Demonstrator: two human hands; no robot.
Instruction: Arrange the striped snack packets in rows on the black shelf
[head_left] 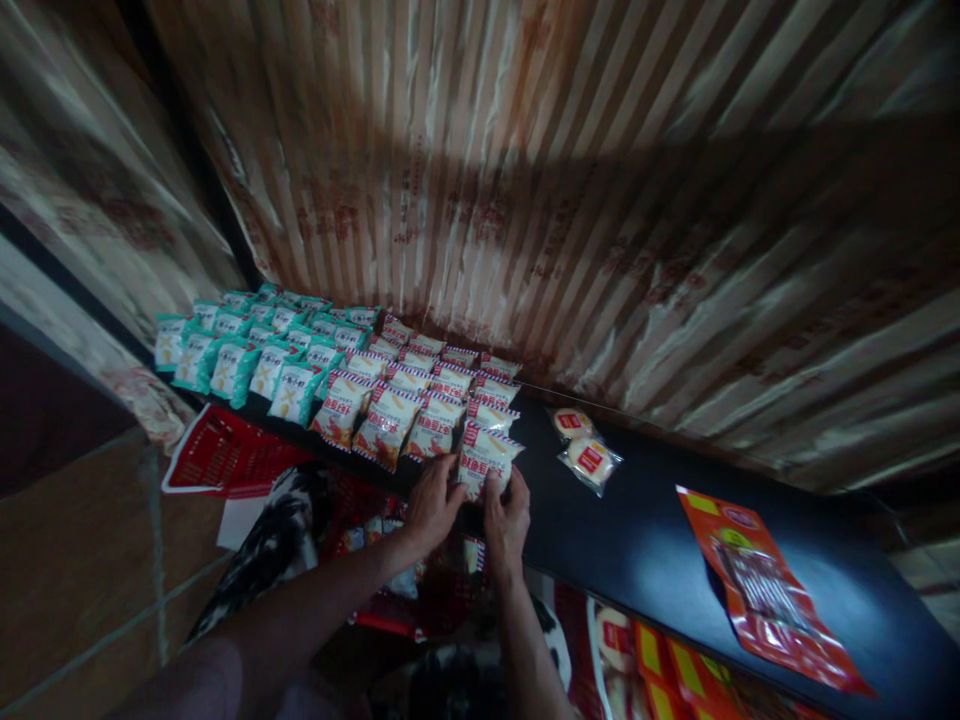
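A white snack bag [484, 456] with red lettering and a striped edge stands tilted back at the front of the right-hand column. My right hand [508, 515] grips its lower right part, thumb on the front. At its lower left edge is my left hand [435, 508], with fingers and thumb closed against the side of the bag. Similar bags, such as one just left of my hands [435, 425], stand in several rows behind and beside it. Further left, teal snack bags [234, 372] are lined up the same way.
Two round packaged snacks [589, 460] and a large orange packet [772, 590] lie on the black shelf [622, 530]. Below are a red basket [225, 455] and another basket with orange packets [660, 660]. Corrugated plastic-covered sheeting [480, 200] rises behind the shelf.
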